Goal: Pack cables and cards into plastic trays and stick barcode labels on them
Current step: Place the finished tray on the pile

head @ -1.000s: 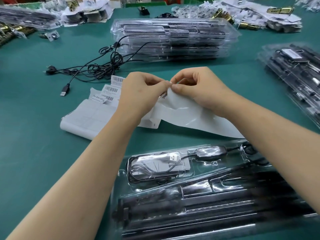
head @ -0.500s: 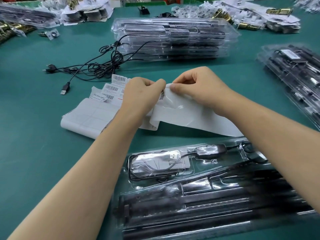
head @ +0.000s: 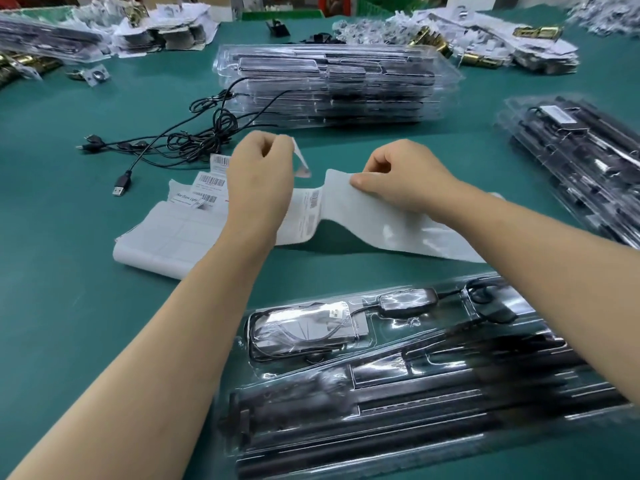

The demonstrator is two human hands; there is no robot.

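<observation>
A white strip of label backing paper [head: 374,220] lies across the green table, with barcode labels [head: 211,183] still on its left part. My right hand [head: 398,178] pinches the strip's raised edge. My left hand [head: 259,174] is lifted off the strip and pinches a peeled label [head: 300,161], which hangs from its fingertips. In front of me lies a clear plastic tray [head: 398,375] packed with a coiled cable, a card and black bars.
A stack of packed clear trays [head: 332,84] stands at the back centre, another stack [head: 581,161] at the right. Loose black USB cables [head: 166,143] lie at the left. Piles of white cards and brass parts [head: 485,39] line the far edge.
My hands were together at the strip's edge. The left hand has pulled up and to the left, peeling a label away from the backing that the right hand still holds.
</observation>
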